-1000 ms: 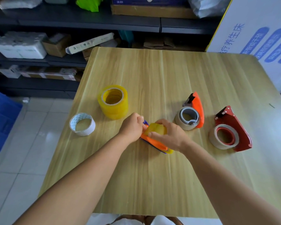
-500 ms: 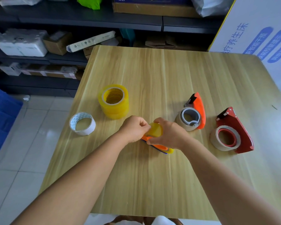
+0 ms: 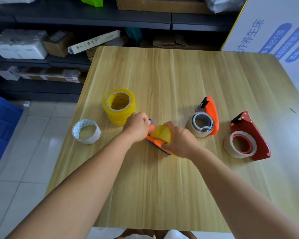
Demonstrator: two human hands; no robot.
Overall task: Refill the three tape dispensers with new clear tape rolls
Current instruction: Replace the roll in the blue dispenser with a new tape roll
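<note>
my left hand (image 3: 138,127) has moved toward 11 o'clock, pinching the tape end, while my right hand (image 3: 177,138) grips the new roll (image 3: 162,134) on the dispenser (image 3: 154,141), so the threading goes on.

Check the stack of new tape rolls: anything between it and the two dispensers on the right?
Yes. Both hands, left and right, and the orange dispenser they hold lie between the yellow tape stack and the other orange dispenser and red dispenser.

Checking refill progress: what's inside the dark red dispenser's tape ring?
The dark red dispenser lies flat on the table. A thin beige tape ring sits on its red hub. Bare table shows through the centre. Under the dispenser is hidden.
</note>
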